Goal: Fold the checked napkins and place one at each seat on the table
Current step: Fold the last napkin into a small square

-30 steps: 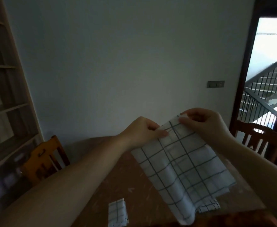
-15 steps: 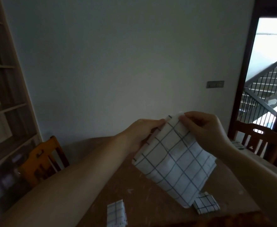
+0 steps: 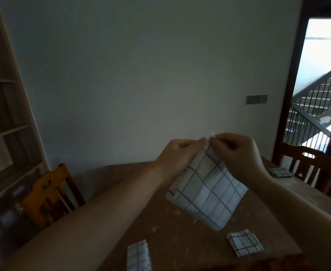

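Observation:
A white napkin with dark checks (image 3: 207, 194) hangs in the air above the brown table (image 3: 180, 241), folded over on itself. My left hand (image 3: 178, 153) and my right hand (image 3: 237, 153) pinch its top corners, which meet between my fingertips. Three folded checked napkins lie on the table: one at the near left edge (image 3: 138, 256), one at the near right (image 3: 243, 244), and one at the far right (image 3: 280, 171) by a chair.
An orange wooden chair (image 3: 51, 192) stands at the table's left side and a dark wooden chair (image 3: 309, 165) at its right. Shelves (image 3: 2, 106) line the left wall. An open doorway (image 3: 321, 85) with stairs is at the right.
The napkin has been folded in half: both hands brought its top corners together and lifted it, so it hangs shorter and narrower. The near right folded napkin is now uncovered.

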### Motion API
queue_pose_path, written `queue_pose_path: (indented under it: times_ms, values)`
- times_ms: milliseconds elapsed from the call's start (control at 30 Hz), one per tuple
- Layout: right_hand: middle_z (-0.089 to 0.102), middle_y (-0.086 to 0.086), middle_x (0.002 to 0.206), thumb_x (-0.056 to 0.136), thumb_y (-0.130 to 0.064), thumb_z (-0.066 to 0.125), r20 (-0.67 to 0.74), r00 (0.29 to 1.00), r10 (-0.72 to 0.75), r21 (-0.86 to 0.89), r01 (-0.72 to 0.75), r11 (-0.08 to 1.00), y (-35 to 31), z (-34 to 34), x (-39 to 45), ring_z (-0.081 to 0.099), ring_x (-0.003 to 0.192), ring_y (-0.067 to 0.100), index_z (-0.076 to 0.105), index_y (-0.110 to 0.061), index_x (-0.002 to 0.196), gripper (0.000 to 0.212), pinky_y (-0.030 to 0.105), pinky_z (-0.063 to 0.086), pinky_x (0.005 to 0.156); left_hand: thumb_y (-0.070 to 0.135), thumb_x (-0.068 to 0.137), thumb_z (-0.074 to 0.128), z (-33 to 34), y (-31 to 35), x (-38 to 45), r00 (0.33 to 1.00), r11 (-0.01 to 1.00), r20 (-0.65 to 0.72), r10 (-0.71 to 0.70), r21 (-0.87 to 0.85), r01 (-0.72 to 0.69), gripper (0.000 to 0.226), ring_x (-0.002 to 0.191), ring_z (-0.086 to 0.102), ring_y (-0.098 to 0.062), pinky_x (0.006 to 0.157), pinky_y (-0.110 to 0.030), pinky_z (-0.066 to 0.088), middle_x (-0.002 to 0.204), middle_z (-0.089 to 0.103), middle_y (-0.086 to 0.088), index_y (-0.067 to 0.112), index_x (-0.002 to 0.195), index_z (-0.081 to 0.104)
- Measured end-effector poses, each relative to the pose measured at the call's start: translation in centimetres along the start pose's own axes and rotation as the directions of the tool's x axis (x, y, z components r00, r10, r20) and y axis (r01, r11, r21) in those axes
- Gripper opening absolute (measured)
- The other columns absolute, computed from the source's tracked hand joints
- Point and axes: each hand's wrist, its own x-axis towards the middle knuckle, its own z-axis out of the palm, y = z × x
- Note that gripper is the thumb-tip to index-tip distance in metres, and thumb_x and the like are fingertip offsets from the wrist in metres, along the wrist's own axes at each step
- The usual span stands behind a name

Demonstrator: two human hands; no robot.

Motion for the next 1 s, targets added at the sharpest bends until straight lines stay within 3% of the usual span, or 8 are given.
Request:
queue_pose_path:
  times_ms: [200,333,467,700,800,867,933,1000]
  values:
    - [0.072,-0.002,0.075,0.09,-0.046,0.058,0.245,0.957,0.153,-0.008,-0.156,0.988,-0.8,-0.7,0.9,0.066,0.068,0.006,0.074,-0.022,0.083,0.029,0.021,0.05,0.063,0.029,0.094,0.061,-0.8,0.5,-0.3,0.981,0.967,0.098,0.166,0.177,-0.181,0.022,0.085,0.071,-0.009,0.078,-0.024,0.056,0.091,0.075,0.001,0.013,0.097,0.076]
    - [0.061,0.0,0.058,0.09,-0.031,0.063,0.073,0.997,-0.002,-0.089,0.008,0.996,-0.8,-0.4,1.0,0.051,0.052,0.005,0.066,-0.02,0.065,0.028,0.012,0.039,0.051,0.034,0.092,0.064,-2.0,0.6,-0.3,0.98,0.938,0.144,0.138,0.298,-0.176,0.022,0.086,0.071,-0.011,0.079,-0.027,0.057,0.094,0.075,0.0,0.017,0.102,0.074]
    - [0.057,0.005,0.058,0.092,-0.029,0.061,-0.135,0.989,-0.069,-0.103,0.055,0.993,0.0,-1.2,1.1,0.048,0.052,0.012,0.063,-0.016,0.068,0.028,0.014,0.036,0.049,0.035,0.084,0.073,-5.2,0.3,-0.6,0.971,0.784,0.207,0.123,0.579,-0.223,0.037,0.049,0.047,-0.009,0.054,-0.027,0.039,0.054,0.05,0.0,0.005,0.065,0.062]
    - [0.048,-0.004,0.055,0.097,-0.022,0.055,-0.332,0.941,-0.062,-0.051,0.048,0.998,-0.4,-0.8,1.2,0.046,0.048,0.0,0.057,-0.014,0.07,0.028,0.007,0.031,0.045,0.027,0.09,0.06,-4.7,-0.9,-0.8,0.986,0.982,-0.156,0.057,-0.168,-0.083,0.03,0.067,0.069,-0.015,0.071,-0.032,0.056,0.072,0.074,-0.003,0.014,0.068,0.076]
    - [0.044,-0.005,0.052,0.097,-0.026,0.054,-0.371,0.929,-0.013,-0.014,0.009,1.0,-0.7,-0.6,1.5,0.042,0.044,0.0,0.056,-0.015,0.069,0.031,0.008,0.029,0.042,0.033,0.073,0.068,-2.8,-2.5,-1.2,0.997,0.985,-0.081,-0.019,-0.172,0.004,0.025,0.077,0.073,-0.017,0.075,-0.034,0.059,0.082,0.077,-0.004,0.012,0.083,0.074]
    - [0.043,-0.01,0.048,0.095,-0.038,0.056,-0.277,0.957,0.089,0.108,-0.061,0.992,-0.1,-0.9,1.7,0.036,0.041,0.002,0.055,-0.014,0.066,0.037,0.011,0.028,0.041,0.024,0.075,0.075,-2.4,-3.4,-1.3,0.994,0.987,-0.102,-0.028,-0.16,0.011,0.024,0.084,0.073,-0.023,0.078,-0.037,0.059,0.09,0.077,-0.009,0.007,0.091,0.074]
    - [0.056,-0.003,0.058,0.081,-0.061,0.062,0.074,0.981,0.178,0.198,-0.189,0.962,0.9,-2.0,1.3,0.051,0.053,0.009,0.064,-0.007,0.074,0.055,0.023,0.044,0.054,0.02,0.083,0.072,-2.9,-3.5,-1.1,0.987,0.984,-0.159,-0.014,-0.177,-0.015,0.013,0.086,0.073,-0.023,0.077,-0.035,0.059,0.092,0.077,-0.008,0.01,0.091,0.075]
    - [0.071,0.016,0.081,0.068,-0.061,0.074,0.45,0.859,0.244,0.156,-0.344,0.926,2.1,-3.0,0.6,0.067,0.072,0.029,0.073,-0.005,0.086,0.059,0.037,0.055,0.07,0.022,0.087,0.069,-3.7,-3.4,-0.8,0.984,0.991,-0.178,0.014,-0.131,-0.038,0.013,0.089,0.073,-0.023,0.078,-0.034,0.059,0.092,0.077,-0.008,0.011,0.091,0.075]
